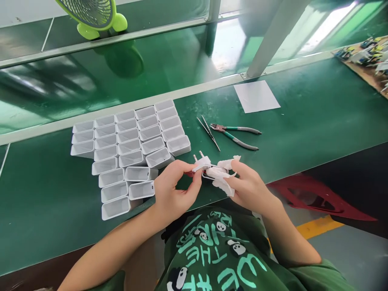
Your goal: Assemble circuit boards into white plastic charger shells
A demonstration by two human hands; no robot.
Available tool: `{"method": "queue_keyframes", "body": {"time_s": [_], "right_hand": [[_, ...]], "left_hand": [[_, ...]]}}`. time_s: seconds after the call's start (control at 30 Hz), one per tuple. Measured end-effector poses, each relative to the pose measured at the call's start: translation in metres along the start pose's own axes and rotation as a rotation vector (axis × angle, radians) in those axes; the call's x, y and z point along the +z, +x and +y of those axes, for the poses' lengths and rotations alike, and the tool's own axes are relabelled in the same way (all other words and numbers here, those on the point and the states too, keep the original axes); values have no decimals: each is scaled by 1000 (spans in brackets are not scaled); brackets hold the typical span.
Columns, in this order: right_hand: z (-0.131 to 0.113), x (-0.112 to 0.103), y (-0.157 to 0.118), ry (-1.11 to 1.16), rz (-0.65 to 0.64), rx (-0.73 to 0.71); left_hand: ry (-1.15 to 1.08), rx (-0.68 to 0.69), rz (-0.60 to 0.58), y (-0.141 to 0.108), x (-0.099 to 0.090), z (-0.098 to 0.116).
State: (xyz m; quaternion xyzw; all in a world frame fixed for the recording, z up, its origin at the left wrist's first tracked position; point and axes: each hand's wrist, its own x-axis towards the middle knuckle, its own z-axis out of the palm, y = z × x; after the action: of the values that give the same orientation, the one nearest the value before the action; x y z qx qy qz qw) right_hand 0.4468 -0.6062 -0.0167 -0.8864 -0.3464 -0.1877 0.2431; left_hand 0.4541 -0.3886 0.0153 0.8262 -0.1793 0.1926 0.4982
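My left hand point(177, 190) pinches a white plug piece point(202, 161) between thumb and fingers, its two metal pins pointing up and away. Close beside it on the right, my right hand point(250, 184) is closed around a white casing wrapped in crumpled white material point(222, 182). A bit of red shows at the casing's opening, next to the plug piece; the inside is too small to make out. Both hands are above the table's front edge. Left of them, several open white plastic housings point(129, 135) stand in rows.
Tweezers point(209, 133) and cutting pliers point(238, 134) lie beyond my hands on the green table point(303, 117). A white sheet point(257, 97) is farther back. Behind a metal rail stands a green fan point(93, 14). Assorted parts point(370, 54) lie at the far right.
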Motion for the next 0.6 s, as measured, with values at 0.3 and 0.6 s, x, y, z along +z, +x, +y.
{"method": "queue_keyframes", "body": {"time_s": [0.3, 0.6], "right_hand": [[7, 7, -9, 133, -4, 46], [3, 9, -1, 194, 110, 143]], "left_hand": [[42, 132, 23, -3, 0, -2], [403, 732, -81, -1, -6, -8]]}}
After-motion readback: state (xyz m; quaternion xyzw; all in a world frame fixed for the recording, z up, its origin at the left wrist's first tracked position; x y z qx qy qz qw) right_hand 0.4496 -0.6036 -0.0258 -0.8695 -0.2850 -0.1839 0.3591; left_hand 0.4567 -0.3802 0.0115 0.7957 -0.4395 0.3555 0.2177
